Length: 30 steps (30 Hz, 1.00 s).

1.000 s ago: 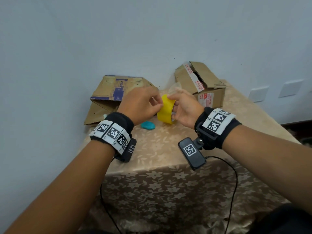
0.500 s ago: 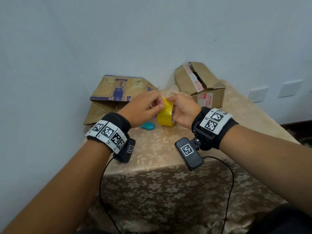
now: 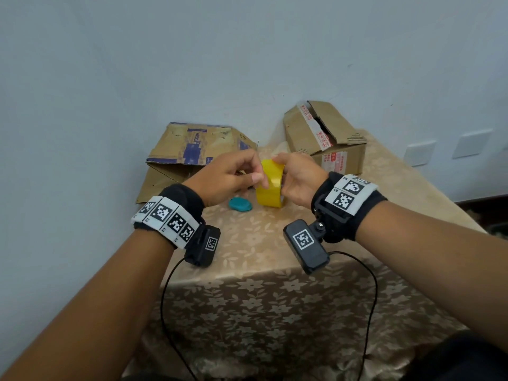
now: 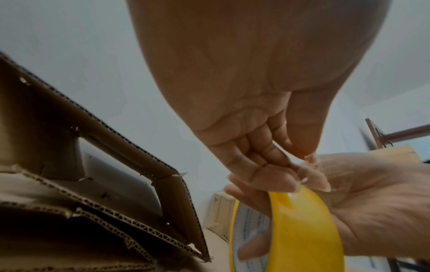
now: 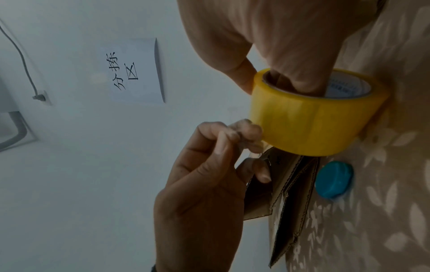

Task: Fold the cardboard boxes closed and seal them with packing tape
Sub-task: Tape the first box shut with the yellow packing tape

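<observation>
Now the right hand [image 3: 295,179] grips the yellow roll of packing tape [image 3: 270,185] above the surface [image 3: 247,243], fingers through its core, while the left hand [image 3: 228,177], earlier fumbling alongside, pinches the peeled tape end; both brown cardboard boxes [image 3: 192,149] remain unsealed.
</observation>
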Motion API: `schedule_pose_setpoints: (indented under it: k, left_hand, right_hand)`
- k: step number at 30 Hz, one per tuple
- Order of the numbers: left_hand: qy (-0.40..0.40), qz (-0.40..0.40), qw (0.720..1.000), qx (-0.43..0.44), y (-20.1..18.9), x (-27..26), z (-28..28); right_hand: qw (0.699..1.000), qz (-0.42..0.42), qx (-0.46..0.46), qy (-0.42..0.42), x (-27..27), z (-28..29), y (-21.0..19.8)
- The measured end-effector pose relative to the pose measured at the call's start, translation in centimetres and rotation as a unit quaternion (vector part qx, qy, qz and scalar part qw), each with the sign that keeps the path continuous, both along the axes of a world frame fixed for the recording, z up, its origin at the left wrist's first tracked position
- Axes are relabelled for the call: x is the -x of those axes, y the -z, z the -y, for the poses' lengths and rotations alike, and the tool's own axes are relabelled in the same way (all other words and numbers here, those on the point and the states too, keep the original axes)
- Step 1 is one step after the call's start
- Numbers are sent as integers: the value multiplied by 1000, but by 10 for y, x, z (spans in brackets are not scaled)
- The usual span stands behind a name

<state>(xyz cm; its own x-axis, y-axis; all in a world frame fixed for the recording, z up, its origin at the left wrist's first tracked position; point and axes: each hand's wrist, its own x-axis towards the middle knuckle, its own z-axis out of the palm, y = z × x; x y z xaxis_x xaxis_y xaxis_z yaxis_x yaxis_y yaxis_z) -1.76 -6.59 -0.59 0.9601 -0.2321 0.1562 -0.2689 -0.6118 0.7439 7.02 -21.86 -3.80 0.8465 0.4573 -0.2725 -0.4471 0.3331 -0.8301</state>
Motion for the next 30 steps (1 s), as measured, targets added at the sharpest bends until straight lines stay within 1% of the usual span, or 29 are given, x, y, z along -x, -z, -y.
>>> schedule_pose_setpoints:
  k: [2,3,5,7,9,11,14,19,21,23,25,28,30]
  left_hand:
    - [-12,-26,999,37,0,-1,-2]
    - [-18,-23,999,38,-1,-1,-2]
    - [-36,11,999,4,0,-2,-3]
    - [-72,56,995,-29,1,-2,-2]
    - [-107,86,990,-19,2,-4,-2]
    - [-133,92,987,12,2,-5,-3]
    - [-136,69,987,53,2,-4,-6]
    - [-97,55,994,20,-1,1,-7]
    - [-84,42,996,2,-2,3,-7]
    - [-78,14,997,15,-2,3,-8]
    - [-105,-16,992,63,-2,1,-10]
    - [-183,-50,972,141,-1,-2,-12]
    - [-204,-77,962,162,0,-4,-13]
  right_hand:
    - [1000,2,6,-2,2,-1,0]
    - [1000,4,6,-4,3,-1,-1]
    - [1000,7,2,-7,2,-2,0]
    - [1000,4,-10,-2,2,-3,0]
    - [1000,-2,-29,4,4,-4,-1]
    - [999,4,-50,5,6,-3,-3]
    - [997,7,-80,1,8,-2,-5]
    - [993,-30,-114,12,11,-5,-5]
    - [992,-30,-117,21,10,-7,-5]
    - [992,-28,-124,22,10,-7,-4]
    - [991,-22,-129,11,10,-7,-3]
    - [988,-13,-155,-7,6,-7,-2]
    - [988,5,-155,-22,5,-7,-2]
